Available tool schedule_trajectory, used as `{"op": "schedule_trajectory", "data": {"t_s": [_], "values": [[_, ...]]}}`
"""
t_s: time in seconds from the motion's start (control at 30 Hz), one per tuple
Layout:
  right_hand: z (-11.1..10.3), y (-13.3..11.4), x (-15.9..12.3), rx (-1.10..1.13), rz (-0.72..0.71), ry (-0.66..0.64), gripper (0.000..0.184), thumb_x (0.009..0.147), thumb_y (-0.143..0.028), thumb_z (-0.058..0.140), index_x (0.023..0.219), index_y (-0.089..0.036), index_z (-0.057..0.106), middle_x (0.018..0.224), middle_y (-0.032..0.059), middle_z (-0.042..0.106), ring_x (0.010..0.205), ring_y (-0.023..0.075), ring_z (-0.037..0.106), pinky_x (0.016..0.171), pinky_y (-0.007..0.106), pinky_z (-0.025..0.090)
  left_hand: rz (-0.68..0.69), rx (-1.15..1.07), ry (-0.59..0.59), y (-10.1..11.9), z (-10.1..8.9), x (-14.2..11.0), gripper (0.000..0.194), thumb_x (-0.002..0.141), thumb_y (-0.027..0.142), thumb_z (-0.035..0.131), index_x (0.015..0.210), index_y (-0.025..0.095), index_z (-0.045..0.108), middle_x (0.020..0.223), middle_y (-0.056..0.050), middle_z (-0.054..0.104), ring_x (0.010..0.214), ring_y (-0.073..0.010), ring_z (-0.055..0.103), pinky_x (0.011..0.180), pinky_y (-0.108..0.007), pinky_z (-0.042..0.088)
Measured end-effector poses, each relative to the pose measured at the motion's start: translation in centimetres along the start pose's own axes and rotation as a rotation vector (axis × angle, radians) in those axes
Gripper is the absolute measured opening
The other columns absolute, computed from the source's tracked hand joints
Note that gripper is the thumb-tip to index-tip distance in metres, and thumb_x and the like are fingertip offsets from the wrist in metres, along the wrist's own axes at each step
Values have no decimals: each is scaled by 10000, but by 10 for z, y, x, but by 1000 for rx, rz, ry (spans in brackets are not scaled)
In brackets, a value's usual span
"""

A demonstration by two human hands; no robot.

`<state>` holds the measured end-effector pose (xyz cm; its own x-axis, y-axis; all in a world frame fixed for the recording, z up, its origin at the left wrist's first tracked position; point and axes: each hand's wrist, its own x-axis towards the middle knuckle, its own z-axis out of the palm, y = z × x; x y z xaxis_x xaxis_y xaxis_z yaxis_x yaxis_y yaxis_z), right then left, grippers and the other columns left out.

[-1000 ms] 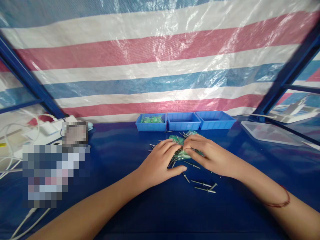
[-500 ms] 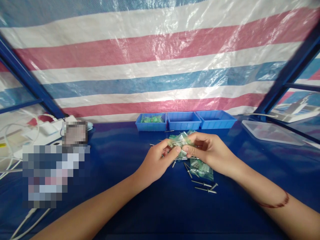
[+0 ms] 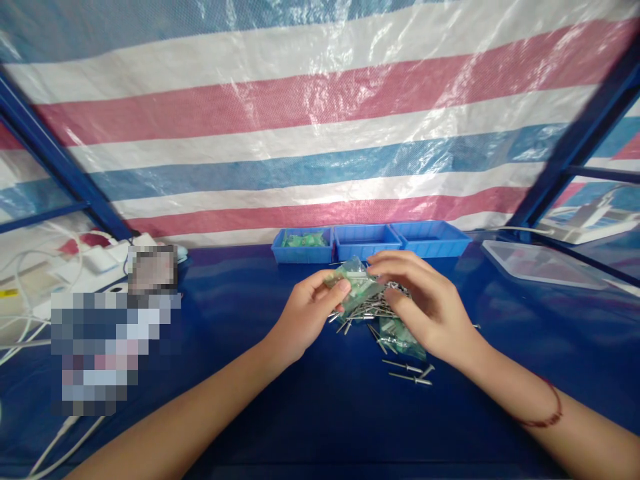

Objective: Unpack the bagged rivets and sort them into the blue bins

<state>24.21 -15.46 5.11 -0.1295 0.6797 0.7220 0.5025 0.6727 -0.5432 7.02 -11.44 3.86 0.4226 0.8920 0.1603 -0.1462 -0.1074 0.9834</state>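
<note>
My left hand [image 3: 313,310] pinches a small clear plastic bag [image 3: 356,277] with green and whitish pieces inside. Just right of that bag, my right hand [image 3: 430,300] is open, thumb and fingers apart, over a pile of metal pop rivets [image 3: 373,305]. A second plastic bag [image 3: 400,339] with greenish contents lies under the right thumb, partly hidden by the hand. A few loose rivets [image 3: 407,379] are on the blue table in front of it.
Three blue bins stand along the back: the left bin [image 3: 303,255] has green bags, then a middle bin [image 3: 367,250] and a right bin [image 3: 433,241]. A clear plastic lid [image 3: 540,267] lies right. Power strips and white cables [image 3: 95,257] crowd the left.
My right hand has let go of the plastic bag and moved slightly right, its fingers spreading. The left hand keeps the bag, and more of the rivet pile shows.
</note>
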Motion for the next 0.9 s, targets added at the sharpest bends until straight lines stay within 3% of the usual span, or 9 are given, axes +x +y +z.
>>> {"op": "schedule_trajectory", "data": {"t_s": [0.13,0.27,0.4,0.47,0.57,0.67,0.7,0.8,0.9], "values": [[6,5,0,202,320,-99,228,822,-360,597,959,-178,601,800,38,648,704,155,615,636,294,506,20,67,16,-1,-2,1,255,770,361,656,911,151,624,766,0,621,673,-104,540,642,-228,430],[10,8,-1,236,367,-107,253,834,-403,579,725,-176,571,662,2,571,612,124,535,578,265,447,-7,78,3,-3,1,-2,259,755,340,662,938,165,607,819,-8,651,714,-126,587,665,-244,448],[7,9,0,229,375,-117,243,838,-412,572,805,-172,596,688,7,575,622,125,531,589,268,442,26,148,-25,-2,-1,7,218,762,340,640,874,160,589,775,-10,645,707,-130,601,654,-250,458],[3,10,2,233,399,-87,269,845,-422,558,940,-173,593,717,14,597,617,125,542,574,264,447,92,225,31,3,-12,23,220,766,341,628,879,161,573,797,-23,653,715,-136,608,646,-255,463],[-3,12,7,224,424,14,295,860,-424,529,1030,-183,543,702,0,584,568,112,531,510,240,432,211,386,288,12,-46,62,358,758,337,632,1044,175,490,815,-21,662,695,-143,621,635,-260,467],[-8,15,11,210,422,54,257,858,-404,521,999,-189,522,671,-16,553,528,104,516,483,233,420,215,784,453,18,-83,100,403,803,383,577,1117,153,473,900,-71,672,802,-194,637,684,-295,480],[-10,16,12,204,422,48,255,857,-397,516,1008,-192,509,680,-16,552,522,104,514,480,236,420,176,973,449,18,-93,109,374,826,403,542,1103,154,502,927,-85,673,843,-212,630,722,-323,482],[-20,17,15,136,392,-67,197,857,-356,486,981,-203,490,686,-21,538,518,105,490,480,244,407,166,1146,447,13,-104,122,275,772,375,619,953,168,621,1093,-132,638,1119,-345,491,909,-492,383],[-41,15,15,-1,299,-433,100,821,-255,494,739,-202,519,608,-36,483,522,97,449,486,232,374,237,1401,496,6,-96,116,283,809,387,574,1011,205,650,1304,-133,510,1235,-399,327,948,-580,283]]}}
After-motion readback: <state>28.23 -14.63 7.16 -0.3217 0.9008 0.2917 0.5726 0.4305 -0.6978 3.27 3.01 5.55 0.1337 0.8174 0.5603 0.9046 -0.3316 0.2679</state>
